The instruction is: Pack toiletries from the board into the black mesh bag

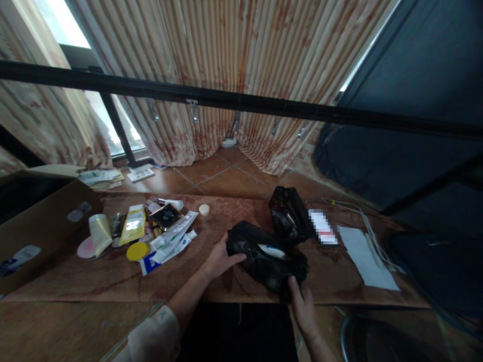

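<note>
A black see-through pouch [256, 251] lies across the front part of the cloth-covered table, a white item [272, 251] showing in its upper side. My left hand [222, 257] grips the pouch's left end, thumb on top and fingers behind it. At the opposite end, my right hand [301, 296] holds the near right corner, thumb on top; its other fingers are partly hidden. Just behind the pouch stands a second black bag [289, 213] with a glossy dark side. What else the pouch contains cannot be made out.
Left of my hands lie several tubes and packets, among them a yellow packet [134, 224], a yellow round lid [138, 251] and a black compact [166, 217]. A cardboard box [56, 221] stands far left. Rightward are a blurred-out phone-like rectangle [322, 227], white paper [362, 254] and a cable [372, 221].
</note>
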`<state>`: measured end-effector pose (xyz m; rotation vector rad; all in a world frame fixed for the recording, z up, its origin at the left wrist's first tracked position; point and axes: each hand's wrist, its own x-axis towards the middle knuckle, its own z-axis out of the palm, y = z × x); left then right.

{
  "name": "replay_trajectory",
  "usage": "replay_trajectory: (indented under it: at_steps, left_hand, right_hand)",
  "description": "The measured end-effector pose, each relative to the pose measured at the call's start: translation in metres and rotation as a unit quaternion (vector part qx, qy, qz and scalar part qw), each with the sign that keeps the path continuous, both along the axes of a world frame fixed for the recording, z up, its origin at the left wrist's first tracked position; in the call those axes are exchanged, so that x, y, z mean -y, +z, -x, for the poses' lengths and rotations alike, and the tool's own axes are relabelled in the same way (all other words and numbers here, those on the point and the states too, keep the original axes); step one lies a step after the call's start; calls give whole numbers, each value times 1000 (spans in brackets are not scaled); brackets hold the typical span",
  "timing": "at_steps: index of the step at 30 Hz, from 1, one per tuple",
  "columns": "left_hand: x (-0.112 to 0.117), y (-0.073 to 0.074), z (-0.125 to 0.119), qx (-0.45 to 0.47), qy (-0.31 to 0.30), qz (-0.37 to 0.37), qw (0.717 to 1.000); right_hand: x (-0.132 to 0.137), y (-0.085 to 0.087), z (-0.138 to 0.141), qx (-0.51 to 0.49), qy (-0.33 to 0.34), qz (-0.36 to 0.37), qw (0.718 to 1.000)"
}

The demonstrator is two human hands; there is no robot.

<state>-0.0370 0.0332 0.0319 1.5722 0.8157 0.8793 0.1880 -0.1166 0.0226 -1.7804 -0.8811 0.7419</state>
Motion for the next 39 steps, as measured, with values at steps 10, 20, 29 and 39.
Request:
replay_trajectory:
  at_steps: [10,20,29,39]
  left_hand:
    - [-2,1,3,-27,-4,-4,1000]
    - [0,4,2,-8,1,-19,1000]
    - [1,3,3,-13,12,2,1000]
    - [5,10,4,152,38,58,986]
  right_hand:
    - [16,71,-4,245,-76,-104,961]
    - [-59,128,30,525,236,14,818]
    - [-51,128,21,304,217,31,927]
    - [-45,121,20,284,117,-62,950]
